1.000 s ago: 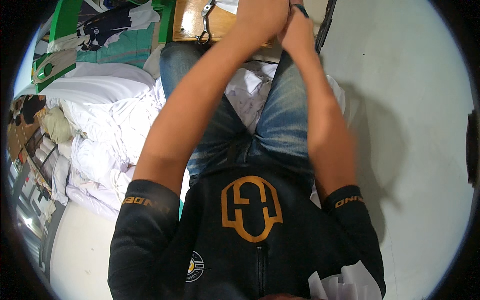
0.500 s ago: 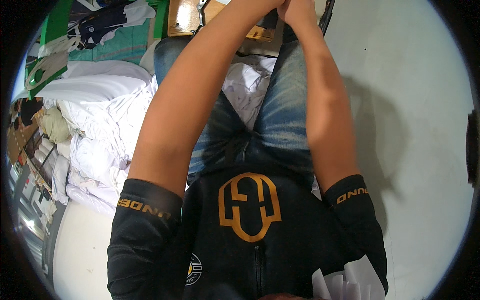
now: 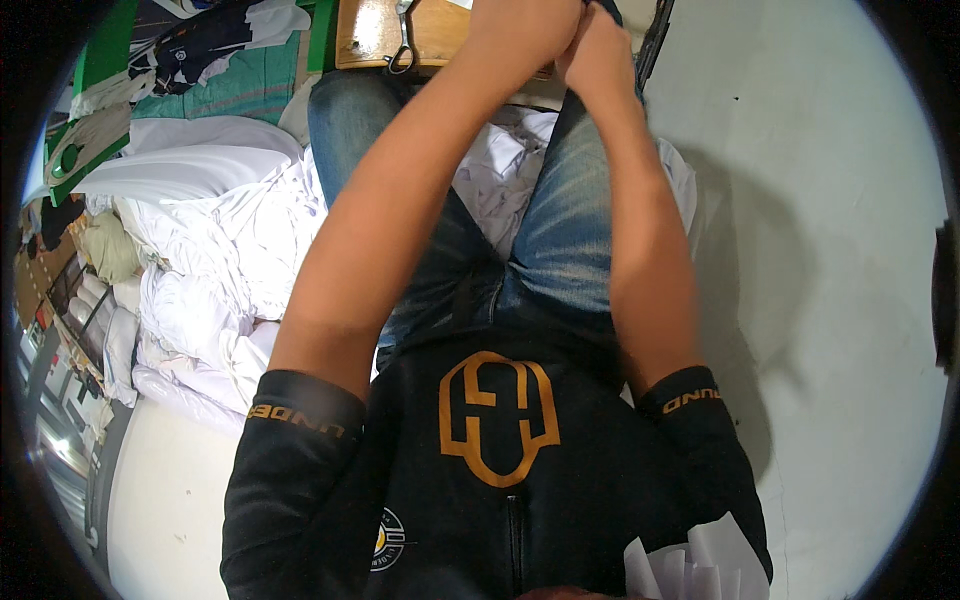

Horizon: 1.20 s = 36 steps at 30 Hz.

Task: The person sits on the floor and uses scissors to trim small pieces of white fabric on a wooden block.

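At the top edge, my left hand (image 3: 530,25) and my right hand (image 3: 595,60) meet above the far edge of my jeans. Both have fingers curled closed, and what they grip is mostly hidden; a dark edge (image 3: 610,12) shows beside them. Just left of them, metal scissors (image 3: 402,40) lie on a varnished wooden tabletop (image 3: 365,30), with a scrap of white paper or cloth (image 3: 458,3) near my left hand.
Piles of white fabric (image 3: 210,260) lie at my left and between my legs (image 3: 355,140). A green frame (image 3: 65,155) stands upper left with dark clothing (image 3: 185,55) and teal fabric (image 3: 220,95). The pale floor (image 3: 820,300) spans the right side.
My hands rose toward the top edge and have come back slightly lower, still together. The scissors, partly covered by my left arm half a second ago, show more fully now.
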Motion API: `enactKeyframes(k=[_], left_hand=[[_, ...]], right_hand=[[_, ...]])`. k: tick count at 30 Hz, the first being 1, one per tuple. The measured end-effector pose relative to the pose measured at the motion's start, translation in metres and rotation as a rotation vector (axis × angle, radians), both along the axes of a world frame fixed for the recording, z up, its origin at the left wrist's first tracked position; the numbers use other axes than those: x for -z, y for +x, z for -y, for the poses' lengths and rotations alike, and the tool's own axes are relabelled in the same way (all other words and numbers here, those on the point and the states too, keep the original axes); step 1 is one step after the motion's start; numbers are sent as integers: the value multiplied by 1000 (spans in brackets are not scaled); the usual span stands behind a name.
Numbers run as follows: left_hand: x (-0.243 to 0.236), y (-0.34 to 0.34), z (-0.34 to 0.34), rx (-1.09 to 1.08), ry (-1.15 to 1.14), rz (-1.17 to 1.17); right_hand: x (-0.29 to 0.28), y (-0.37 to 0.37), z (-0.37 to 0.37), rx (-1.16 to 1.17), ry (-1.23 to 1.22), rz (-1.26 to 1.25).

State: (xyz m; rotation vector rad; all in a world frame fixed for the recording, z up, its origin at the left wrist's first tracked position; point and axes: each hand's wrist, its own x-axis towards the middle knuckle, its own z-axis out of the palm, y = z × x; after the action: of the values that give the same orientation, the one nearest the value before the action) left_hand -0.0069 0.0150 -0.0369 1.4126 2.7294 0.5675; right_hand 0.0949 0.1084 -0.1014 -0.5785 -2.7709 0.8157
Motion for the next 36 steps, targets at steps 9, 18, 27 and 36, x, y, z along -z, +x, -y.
enactKeyframes(k=[9, 18, 27, 36], left_hand=[[-10, -6, -20, -27, -106, 107], [-6, 17, 10, -7, 71, 47], [13, -29, -34, -46, -31, 4], [4, 34, 20, 14, 116, -68]], right_hand=[[17, 2, -19, 50, -75, -53], [-13, 22, 15, 114, -176, 108], [-20, -29, -21, 169, -145, 49], [-7, 36, 26, 99, -196, 6]])
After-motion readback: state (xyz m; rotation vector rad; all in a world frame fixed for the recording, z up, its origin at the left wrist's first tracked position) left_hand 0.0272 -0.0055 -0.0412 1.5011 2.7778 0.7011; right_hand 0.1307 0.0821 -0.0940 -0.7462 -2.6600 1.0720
